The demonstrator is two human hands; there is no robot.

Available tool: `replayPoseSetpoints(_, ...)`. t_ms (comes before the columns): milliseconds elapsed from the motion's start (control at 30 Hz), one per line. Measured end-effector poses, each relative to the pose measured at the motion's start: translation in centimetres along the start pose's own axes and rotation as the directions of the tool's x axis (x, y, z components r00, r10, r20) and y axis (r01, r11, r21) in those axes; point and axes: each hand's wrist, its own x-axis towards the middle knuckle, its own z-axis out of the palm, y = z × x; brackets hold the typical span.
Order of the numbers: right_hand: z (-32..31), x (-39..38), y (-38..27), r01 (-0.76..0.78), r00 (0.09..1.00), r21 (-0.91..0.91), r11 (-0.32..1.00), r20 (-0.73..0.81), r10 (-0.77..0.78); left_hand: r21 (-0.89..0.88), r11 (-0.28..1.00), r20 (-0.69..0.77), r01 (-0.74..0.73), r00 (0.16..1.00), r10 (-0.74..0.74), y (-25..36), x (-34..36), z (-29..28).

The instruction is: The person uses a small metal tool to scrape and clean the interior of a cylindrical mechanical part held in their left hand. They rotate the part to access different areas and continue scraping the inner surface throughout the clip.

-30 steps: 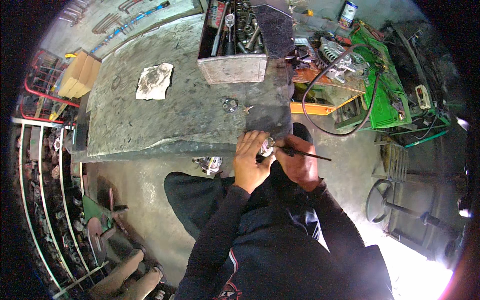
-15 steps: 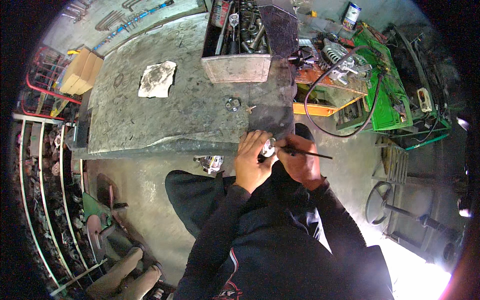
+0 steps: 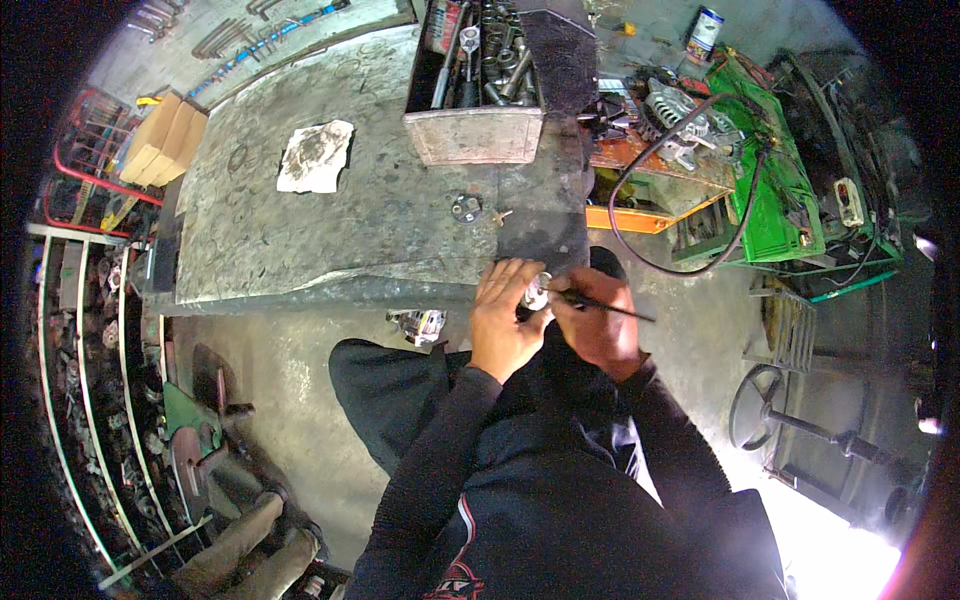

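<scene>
At the front edge of the workbench, my left hand [image 3: 506, 318] is closed around a small round silvery metal part [image 3: 537, 291]. Close against it on the right, my right hand [image 3: 602, 322] grips a thin dark rod-like tool [image 3: 632, 313], whose free end sticks out to the right. The tool's working end is hidden by my fingers, so I cannot tell whether it touches the part. On the bench beyond my hands lie a small round metal piece with holes [image 3: 466, 208] and a little brass-coloured piece [image 3: 503, 216].
A metal box of sockets and ratchets [image 3: 475, 137] stands at the bench's back. A stained paper [image 3: 315, 157] lies on the bench [image 3: 390, 220]. Rightward are an alternator [image 3: 675, 120], a looped cable [image 3: 618, 215] and a green cabinet [image 3: 775, 195]. A barred rack [image 3: 85, 390] stands left.
The rod-like tool has tilted slightly, its free end shifting a little left and downward. My left hand keeps the round part in nearly the same place.
</scene>
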Motion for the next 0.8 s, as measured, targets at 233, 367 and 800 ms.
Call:
replayPoseSetpoints(233, 0.7, 0.2, -0.7, -0.015, 0.999, 0.071, 0.997, -0.048, 0.019, -0.029, 0.998, 0.036, 0.052, 0.998, -0.051, -0.7, -0.6, -0.6)
replayPoseSetpoints(367, 0.2, -0.4, 0.0, 0.028, 0.999, 0.093, 0.995, 0.041, -0.032, -0.042, 0.998, 0.023, 0.047, 0.999, -0.046, -0.6, -0.5, -0.3)
replayPoseSetpoints(800, -5.2, -0.9, 1.0, -0.257, 0.945, 0.440, 0.860, -0.073, 0.320, -0.142, 0.914, 0.040, 0.380, 0.925, -0.378, -1.0, -0.2, -2.7)
